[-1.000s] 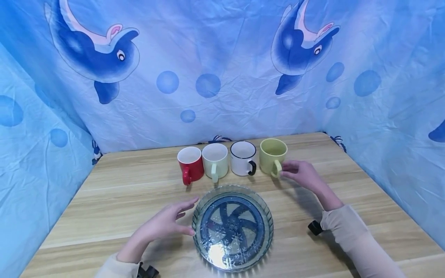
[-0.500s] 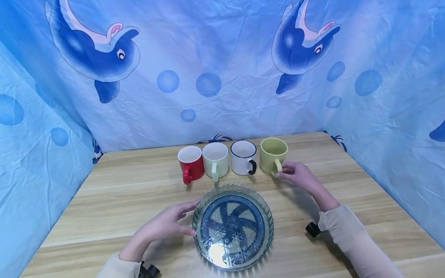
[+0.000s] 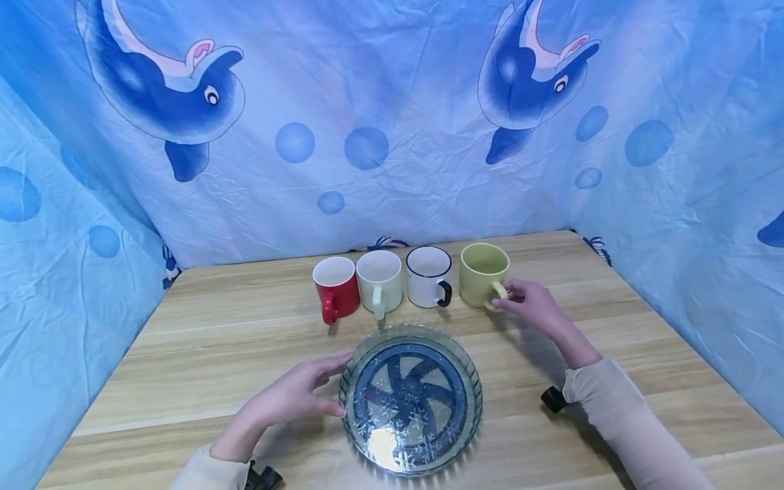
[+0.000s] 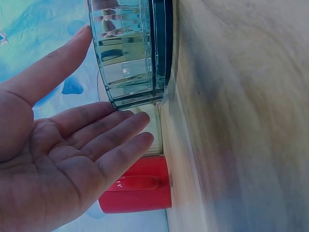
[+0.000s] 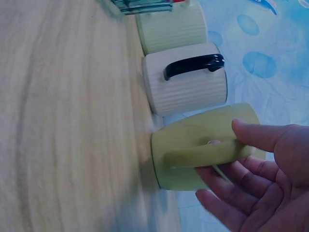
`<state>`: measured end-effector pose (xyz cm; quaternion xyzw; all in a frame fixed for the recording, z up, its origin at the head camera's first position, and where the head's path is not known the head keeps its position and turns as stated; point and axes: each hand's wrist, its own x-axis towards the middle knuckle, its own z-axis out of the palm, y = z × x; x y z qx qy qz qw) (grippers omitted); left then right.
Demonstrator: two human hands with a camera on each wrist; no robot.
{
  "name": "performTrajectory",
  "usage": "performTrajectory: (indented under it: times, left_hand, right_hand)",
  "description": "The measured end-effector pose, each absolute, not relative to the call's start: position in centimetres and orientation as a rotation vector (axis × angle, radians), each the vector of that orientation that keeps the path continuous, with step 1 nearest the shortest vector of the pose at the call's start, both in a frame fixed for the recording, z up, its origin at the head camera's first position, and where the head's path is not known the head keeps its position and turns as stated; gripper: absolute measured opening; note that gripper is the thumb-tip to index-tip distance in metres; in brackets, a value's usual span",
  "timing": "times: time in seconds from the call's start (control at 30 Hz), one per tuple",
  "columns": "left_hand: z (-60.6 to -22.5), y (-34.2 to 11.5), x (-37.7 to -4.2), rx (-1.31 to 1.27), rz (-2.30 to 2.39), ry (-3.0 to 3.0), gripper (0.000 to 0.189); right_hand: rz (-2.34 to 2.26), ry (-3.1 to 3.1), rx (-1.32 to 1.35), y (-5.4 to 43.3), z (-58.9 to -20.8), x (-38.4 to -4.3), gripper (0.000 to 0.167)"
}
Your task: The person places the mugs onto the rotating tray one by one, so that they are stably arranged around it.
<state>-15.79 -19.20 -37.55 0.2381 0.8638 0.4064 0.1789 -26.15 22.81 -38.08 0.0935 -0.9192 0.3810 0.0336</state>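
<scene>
My right hand (image 3: pixel 529 304) holds the handle of a yellow-green mug (image 3: pixel 480 275) at the right end of a row of mugs. In the right wrist view the thumb lies along the top of the handle (image 5: pixel 205 155), with fingers reaching through the loop behind it. At the near middle of the table sits a round, clear glass dish (image 3: pixel 409 469) with a blue pinwheel pattern. Beside its left rim is my left hand (image 3: pixel 294 393), thumb and fingers spread. In the left wrist view its thumb tip and fingertips are right at the dish's fluted wall (image 4: pixel 128 72).
Left of the green mug stand a white mug (image 3: pixel 425 282) with black rim and handle, a pale mint mug (image 3: pixel 378 282) and a red mug (image 3: pixel 339 296). All rest on a wooden table (image 3: pixel 214 327). A blue dolphin-print cloth (image 3: pixel 398 88) hangs behind and at both sides.
My right hand has closed in on the green mug's handle. The mug has turned slightly, its handle swinging to the right. My left hand has edged up to the dish's rim.
</scene>
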Motion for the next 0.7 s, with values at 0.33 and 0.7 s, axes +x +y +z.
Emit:
performTrajectory:
  times: [0.33, 0.7]
  left_hand:
    - [-37.4, -19.2, -15.7, 0.666, 1.141, 2.446, 0.084]
    - [-37.4, -19.1, -15.8, 0.677, 1.132, 2.451, 0.084]
  right_hand:
    - [1.097, -2.778, 0.199, 23.8, -37.6, -26.2, 0.029]
    - [1.016, -2.732, 0.097, 24.3, -37.5, -26.1, 0.030]
